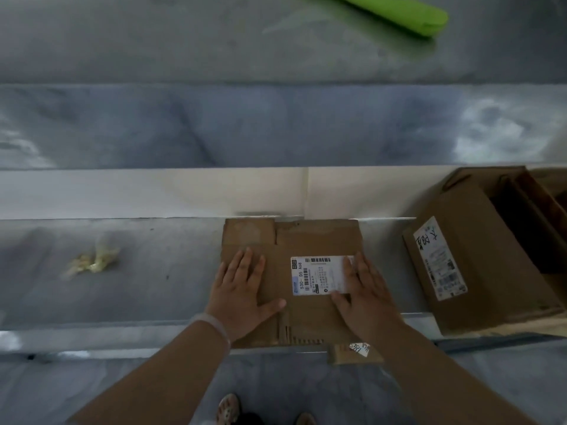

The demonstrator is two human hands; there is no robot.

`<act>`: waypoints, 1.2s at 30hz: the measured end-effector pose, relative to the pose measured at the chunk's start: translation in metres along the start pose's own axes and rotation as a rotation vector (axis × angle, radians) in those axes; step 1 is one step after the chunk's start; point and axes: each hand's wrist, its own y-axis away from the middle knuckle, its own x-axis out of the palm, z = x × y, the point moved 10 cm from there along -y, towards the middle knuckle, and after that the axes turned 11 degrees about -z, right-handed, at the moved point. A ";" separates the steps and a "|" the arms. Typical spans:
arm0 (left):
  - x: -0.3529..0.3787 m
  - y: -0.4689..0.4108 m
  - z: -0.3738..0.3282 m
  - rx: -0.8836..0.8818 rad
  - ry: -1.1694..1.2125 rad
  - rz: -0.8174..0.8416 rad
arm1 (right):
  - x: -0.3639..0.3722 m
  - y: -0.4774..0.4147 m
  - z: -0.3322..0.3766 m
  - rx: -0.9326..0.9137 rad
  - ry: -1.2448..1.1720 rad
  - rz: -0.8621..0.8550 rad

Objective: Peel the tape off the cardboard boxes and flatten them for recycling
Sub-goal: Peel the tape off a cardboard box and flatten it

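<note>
At the near edge, a scrap (352,354) of cardboard is sticking out over the table (153,286) rim, at 5 o'clock from the flat box (306,240). Both hands are pressing that box down. The left hand (242,289) is lying palm-down on its 8 o'clock part, and the right hand (365,299) is doing likewise at 4 o'clock, fingertips overlapping the label (319,274). Fingers are lying straight and apart, gripping nothing. The flat box is sitting mid-table, its far edge reaching the raised back lip. It is looking light and fairly stiff, probably springing up along its creases and sliding easily on the smooth metal, so pressing along the folds, then lifting by an edge with thumbs underneath, is seeming the safest hold. At 9 o'clock a tape wad (92,262) is lying well apart. At 3 o'clock an open box (478,271) is waiting unflattened. It is likely hollow and yielding, best taken at opposite corners, and whether tape is clinging to it cannot be told. Far off at 1 o'clock a green roll (395,13) is lying.
</note>
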 end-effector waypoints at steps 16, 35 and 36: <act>-0.016 0.100 0.102 -0.734 0.511 -0.076 | -0.019 0.047 -0.028 0.376 -0.526 -0.038; -0.137 0.281 0.407 -0.814 0.689 -0.407 | 0.006 0.110 0.331 0.146 -0.642 -0.116; -0.144 0.295 0.430 -0.831 0.678 -0.429 | 0.012 0.112 0.358 0.123 -0.655 -0.095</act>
